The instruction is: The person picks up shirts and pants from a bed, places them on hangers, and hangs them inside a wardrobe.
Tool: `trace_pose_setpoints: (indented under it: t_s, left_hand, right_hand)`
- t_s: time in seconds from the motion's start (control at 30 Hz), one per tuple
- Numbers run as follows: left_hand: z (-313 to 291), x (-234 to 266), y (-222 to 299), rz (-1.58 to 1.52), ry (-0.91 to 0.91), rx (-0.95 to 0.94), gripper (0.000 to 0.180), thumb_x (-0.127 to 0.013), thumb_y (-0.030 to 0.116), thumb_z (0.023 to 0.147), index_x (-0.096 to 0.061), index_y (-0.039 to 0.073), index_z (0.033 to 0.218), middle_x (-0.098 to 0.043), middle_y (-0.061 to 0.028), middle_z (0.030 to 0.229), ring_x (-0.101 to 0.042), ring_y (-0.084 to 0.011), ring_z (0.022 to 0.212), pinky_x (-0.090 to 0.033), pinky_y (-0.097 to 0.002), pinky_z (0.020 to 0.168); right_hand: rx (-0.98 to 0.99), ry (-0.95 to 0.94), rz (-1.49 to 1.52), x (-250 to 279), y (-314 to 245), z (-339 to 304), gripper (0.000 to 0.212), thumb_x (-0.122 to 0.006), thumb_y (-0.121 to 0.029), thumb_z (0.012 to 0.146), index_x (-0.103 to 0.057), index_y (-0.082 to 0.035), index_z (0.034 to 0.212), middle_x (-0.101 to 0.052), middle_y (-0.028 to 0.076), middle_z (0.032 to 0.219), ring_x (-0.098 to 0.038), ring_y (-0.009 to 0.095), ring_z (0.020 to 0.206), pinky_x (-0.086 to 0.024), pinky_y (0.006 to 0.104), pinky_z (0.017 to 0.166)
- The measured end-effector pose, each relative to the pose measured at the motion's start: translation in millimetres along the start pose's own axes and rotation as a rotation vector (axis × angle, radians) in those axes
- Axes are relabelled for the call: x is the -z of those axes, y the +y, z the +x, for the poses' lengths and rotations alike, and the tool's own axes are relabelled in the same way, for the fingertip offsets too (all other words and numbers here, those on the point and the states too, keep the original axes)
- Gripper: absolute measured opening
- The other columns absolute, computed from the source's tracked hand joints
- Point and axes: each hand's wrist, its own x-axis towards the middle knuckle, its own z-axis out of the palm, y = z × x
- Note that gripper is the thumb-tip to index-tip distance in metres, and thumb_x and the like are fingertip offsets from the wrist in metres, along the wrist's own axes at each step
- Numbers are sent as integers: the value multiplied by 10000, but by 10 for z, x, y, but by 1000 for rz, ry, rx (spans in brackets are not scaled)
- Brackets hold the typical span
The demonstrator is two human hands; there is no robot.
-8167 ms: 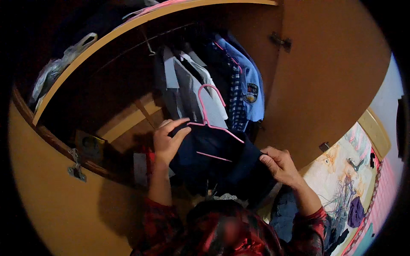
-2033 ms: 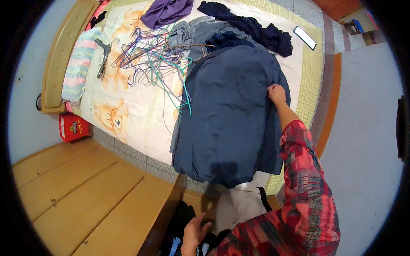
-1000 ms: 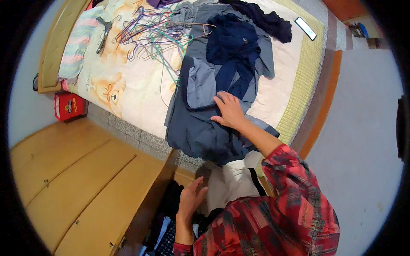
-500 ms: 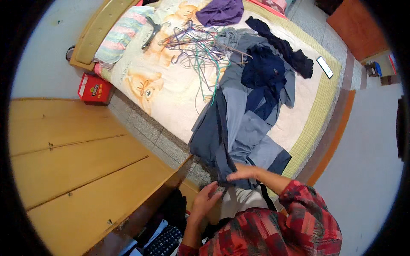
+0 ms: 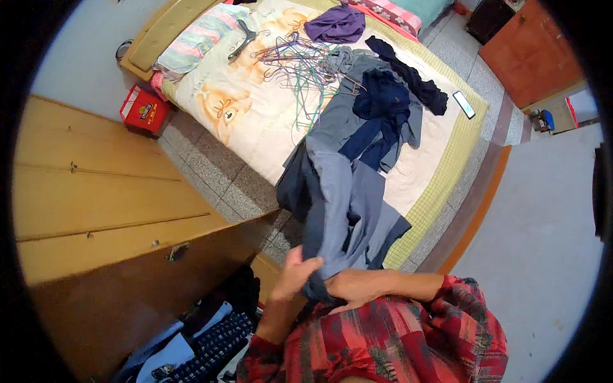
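Note:
A long two-tone grey garment stretches from the bed toward my waist; its folds hide what kind it is. At its near end, my left hand grips the left edge, thumb on top and some fingers out of sight. My right hand lies across the same end close to my body, its fingertips bent into the cloth and partly hidden. A navy garment rests on the far part of the grey cloth.
Several wire hangers lie tangled on the bed, near a black hanger, purple cloth, black clothing and a phone. An open wardrobe door stands at left, with clothes below it. A red bag is on the floor.
The near end of the grey garment has been drawn toward my body. My left hand, which was beside the cloth with fingers apart, now holds its edge. My right hand has moved closer to me.

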Motion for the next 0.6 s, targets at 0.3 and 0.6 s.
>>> trace_pose_setpoints:
  t_s: [0.3,0.6]
  left_hand:
    - [-1836,120,234,147,201,-214,611,-694,180,580,-545,-47,1128,-526,-170,1199,-518,-266,1092,-364,-316,956]
    - [-2297,502,150,159,63,-552,539,-728,137,525,-610,-41,1019,-561,-171,1142,-535,-261,1057,-390,-326,925]
  right_hand:
    - [303,823,-155,751,-510,318,505,-639,-29,586,-563,-76,1083,-568,139,1060,-477,314,1110,-377,432,902]
    - [756,-434,512,-183,-1112,1568,384,-606,-96,714,-568,13,1080,-577,138,1104,-526,228,1018,-439,322,802]
